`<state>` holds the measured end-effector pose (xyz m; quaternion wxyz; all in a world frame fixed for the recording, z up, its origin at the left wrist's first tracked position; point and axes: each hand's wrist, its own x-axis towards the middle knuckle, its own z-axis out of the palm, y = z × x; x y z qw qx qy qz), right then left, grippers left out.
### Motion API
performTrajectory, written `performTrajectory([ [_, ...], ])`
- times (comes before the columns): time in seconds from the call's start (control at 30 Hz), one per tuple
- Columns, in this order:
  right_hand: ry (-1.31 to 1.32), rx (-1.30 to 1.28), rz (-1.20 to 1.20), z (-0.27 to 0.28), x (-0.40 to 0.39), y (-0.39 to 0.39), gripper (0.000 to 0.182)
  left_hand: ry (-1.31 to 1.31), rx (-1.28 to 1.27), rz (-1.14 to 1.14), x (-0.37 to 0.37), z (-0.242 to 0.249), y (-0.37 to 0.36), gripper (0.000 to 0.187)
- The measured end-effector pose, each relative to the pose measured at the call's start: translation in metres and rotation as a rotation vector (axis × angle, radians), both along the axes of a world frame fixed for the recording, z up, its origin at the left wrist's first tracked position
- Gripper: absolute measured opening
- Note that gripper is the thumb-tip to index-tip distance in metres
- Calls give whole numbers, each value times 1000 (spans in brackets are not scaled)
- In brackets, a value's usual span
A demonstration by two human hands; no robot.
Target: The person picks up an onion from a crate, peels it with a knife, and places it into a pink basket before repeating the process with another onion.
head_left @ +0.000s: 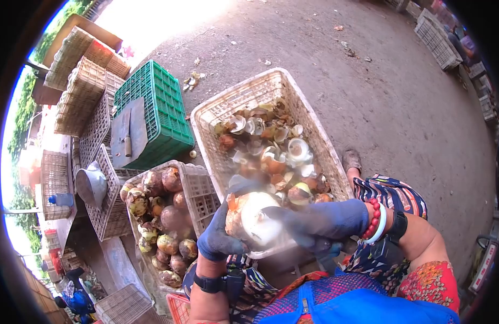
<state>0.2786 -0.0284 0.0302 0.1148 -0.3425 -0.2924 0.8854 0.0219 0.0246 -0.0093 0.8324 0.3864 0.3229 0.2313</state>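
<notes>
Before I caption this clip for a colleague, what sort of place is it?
Probably an outdoor produce yard or market: there are stacked crates, a crate full of what look like unpeeled onions, and loose skins in another crate.

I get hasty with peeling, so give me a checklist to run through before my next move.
1. Left hand gripping the held onion: ok.
2. Both hands gloved: ok.
3. Held onion fully bare: not ok, brown skin shows on its left side.
4. Blade in the right hand: cannot tell, too blurred.
5. Peelings crate in front of you: ok.
6. More onions within the neighbouring crate: ok.
</notes>
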Motion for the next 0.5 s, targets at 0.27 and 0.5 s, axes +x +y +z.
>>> performTrajectory([
  [0.27, 585, -226, -68, -33, -3, -20, 51, -180, -45, 16, 3, -4, -3, 123],
  [0.5, -153, 583, -66, -17, 4, -3, 61, -86, 90, -14, 0, -4, 7, 123],
])
